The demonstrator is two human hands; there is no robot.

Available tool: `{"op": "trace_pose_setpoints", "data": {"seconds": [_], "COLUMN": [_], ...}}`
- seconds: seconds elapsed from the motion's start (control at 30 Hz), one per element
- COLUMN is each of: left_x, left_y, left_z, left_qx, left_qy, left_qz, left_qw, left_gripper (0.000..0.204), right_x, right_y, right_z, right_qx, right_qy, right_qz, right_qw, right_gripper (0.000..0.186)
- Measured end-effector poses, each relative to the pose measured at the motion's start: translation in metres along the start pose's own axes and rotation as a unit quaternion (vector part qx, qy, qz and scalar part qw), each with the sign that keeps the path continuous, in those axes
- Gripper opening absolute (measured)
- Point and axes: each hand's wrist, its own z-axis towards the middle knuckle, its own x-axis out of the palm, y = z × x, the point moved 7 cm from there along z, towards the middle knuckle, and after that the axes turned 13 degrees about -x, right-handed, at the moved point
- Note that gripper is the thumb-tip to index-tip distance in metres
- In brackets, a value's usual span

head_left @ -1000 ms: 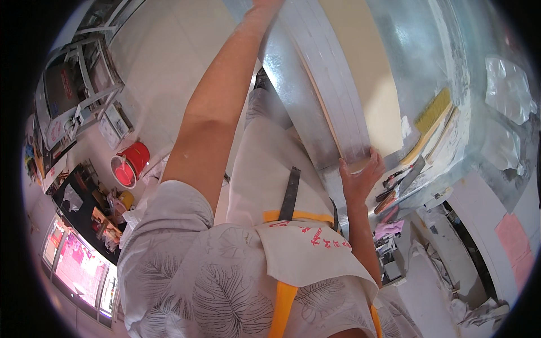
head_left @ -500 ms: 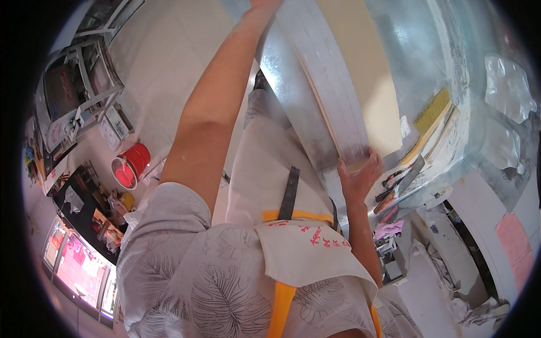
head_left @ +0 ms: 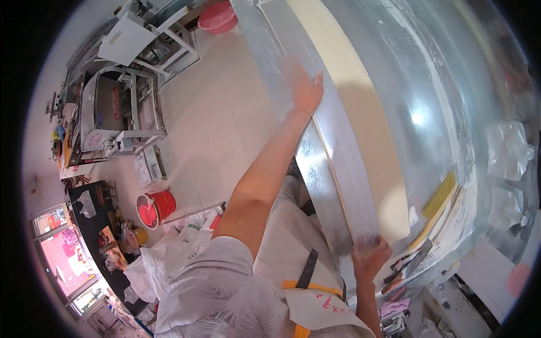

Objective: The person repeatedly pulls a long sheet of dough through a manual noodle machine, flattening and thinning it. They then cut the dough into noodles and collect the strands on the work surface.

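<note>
A long cream dough sheet (head_left: pixel 360 129) lies along a floured steel table (head_left: pixel 451 84). Its left border is a pale grey folded strip (head_left: pixel 344 163) running beside the table's edge. My left hand (head_left: pixel 307 90), arm stretched out, lies flat on the far part of that strip with its fingers blurred. My right hand (head_left: pixel 369 256) is closed around the strip's near end at the table's corner. An apron with orange trim (head_left: pixel 315 304) covers my front below.
A yellow flat tool (head_left: pixel 439 197) and dark-handled tools (head_left: pixel 411 262) lie on the table near the dough's end, with clear plastic bags (head_left: pixel 507 152) further right. On the tiled floor stand a red bucket (head_left: pixel 156 207), white sacks (head_left: pixel 169 256), a metal machine (head_left: pixel 112 112) and a pink basin (head_left: pixel 217 17).
The view has tilted, so more of the table's far end shows. My left hand, earlier at the top rim, now sits lower in full view. My right hand stays at the near end.
</note>
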Motion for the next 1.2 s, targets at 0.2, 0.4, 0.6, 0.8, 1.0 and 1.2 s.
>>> {"op": "trace_pose_setpoints", "data": {"seconds": [0.2, 0.4, 0.6, 0.8, 1.0, 1.2], "left_x": [-0.011, -0.011, -0.011, 0.015, -0.014, -0.005], "left_y": [-0.006, -0.035, -0.021, -0.034, -0.001, -0.022], "left_z": [0.062, 0.094, 0.095, 0.08, 0.104, 0.1], "left_qx": [-0.026, -0.089, -0.099, -0.027, -0.067, -0.083], "left_qy": [-0.037, 0.024, -0.001, 0.016, -0.01, 0.037], "left_qz": [0.121, 0.158, 0.11, 0.09, 0.069, 0.077], "left_qw": [0.992, 0.983, 0.989, 0.995, 0.995, 0.993], "left_gripper": [0.128, 0.132, 0.126, 0.118, 0.104, 0.111], "right_x": [0.001, 0.002, 0.001, 0.015, 0.007, 0.009], "right_y": [0.004, -0.001, 0.003, -0.012, 0.002, 0.002], "right_z": [0.018, 0.016, 0.017, 0.007, 0.021, 0.016], "right_qx": [-0.02, -0.01, -0.017, 0.019, -0.037, -0.022], "right_qy": [0.011, 0.011, 0.002, 0.014, 0.002, 0.009], "right_qz": [0.008, 0.008, 0.011, 0.003, -0.032, -0.043], "right_qw": [1.0, 1.0, 1.0, 1.0, 0.999, 0.999], "right_gripper": [0.095, 0.096, 0.095, 0.092, 0.1, 0.102]}}
